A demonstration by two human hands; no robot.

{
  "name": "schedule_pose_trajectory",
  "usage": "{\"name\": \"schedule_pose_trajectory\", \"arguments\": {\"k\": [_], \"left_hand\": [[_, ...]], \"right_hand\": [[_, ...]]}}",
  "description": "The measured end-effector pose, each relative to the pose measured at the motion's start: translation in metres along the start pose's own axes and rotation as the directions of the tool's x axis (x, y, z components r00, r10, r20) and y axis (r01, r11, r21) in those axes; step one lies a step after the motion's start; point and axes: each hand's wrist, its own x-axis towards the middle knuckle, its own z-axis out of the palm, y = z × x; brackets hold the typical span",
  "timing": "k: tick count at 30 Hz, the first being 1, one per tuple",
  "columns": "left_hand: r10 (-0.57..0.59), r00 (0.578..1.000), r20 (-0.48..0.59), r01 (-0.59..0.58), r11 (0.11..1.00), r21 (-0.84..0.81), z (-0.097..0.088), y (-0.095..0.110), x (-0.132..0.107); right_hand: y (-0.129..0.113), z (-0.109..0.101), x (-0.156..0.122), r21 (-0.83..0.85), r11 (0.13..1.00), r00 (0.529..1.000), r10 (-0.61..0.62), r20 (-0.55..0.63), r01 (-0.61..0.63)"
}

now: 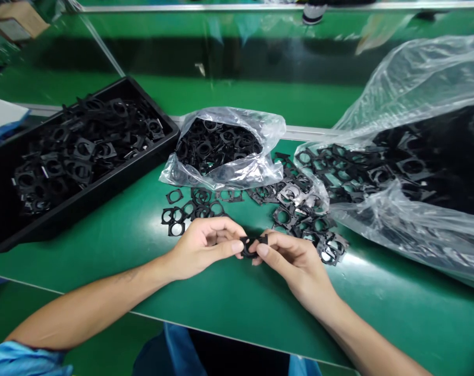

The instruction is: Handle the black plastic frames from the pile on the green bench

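Note:
My left hand point(205, 245) and my right hand point(292, 261) meet over the green table point(229, 297), both pinching one small black plastic ring part point(251, 244) between thumbs and fingertips. Just beyond my hands lies a scatter of loose black ring parts point(190, 211) on the table. Further right sits a denser heap of similar parts point(303, 209). A small clear bag point(225, 149) full of the same parts lies behind them.
A black tray point(2, 209) heaped with black parts stands at the left. A large clear plastic bag point(417, 156) of parts spreads over the right side. A raised green ledge with a metal rail point(307, 130) runs behind the work area.

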Motion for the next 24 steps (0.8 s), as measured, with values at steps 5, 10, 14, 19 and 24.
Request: {"name": "schedule_pose_trajectory", "arguments": {"k": [5, 10, 14, 19, 24], "left_hand": [[-0.011, 1.000, 0.029, 0.010, 0.999, 0.045, 0.0005, -0.0004, -0.0016], [0.020, 0.998, 0.065, -0.024, 0.998, 0.061, 0.0016, 0.0004, -0.0025], [0.052, 0.995, -0.079, -0.046, 0.996, 0.075, 0.0030, 0.0017, -0.0020], [0.083, 0.985, -0.153, -0.070, 0.994, 0.087, 0.0056, 0.0010, -0.0027], [0.076, 0.993, -0.094, -0.072, 0.996, 0.048, 0.0057, -0.0007, -0.0016]], "right_hand": [[0.0002, 0.0001, -0.0004, -0.025, 1.000, 1.000, -0.005, -0.016, 0.004], [0.0020, -0.0004, 0.0005, 0.003, 1.000, 1.000, 0.022, -0.017, -0.022], [0.0021, 0.0003, -0.0002, -0.009, 1.000, 0.999, 0.011, -0.035, -0.011], [0.0008, 0.0002, -0.0005, -0.036, 0.999, 0.999, 0.001, -0.035, -0.002], [0.0004, 0.0006, -0.0001, -0.068, 0.998, 0.998, -0.016, -0.054, 0.013]]}}
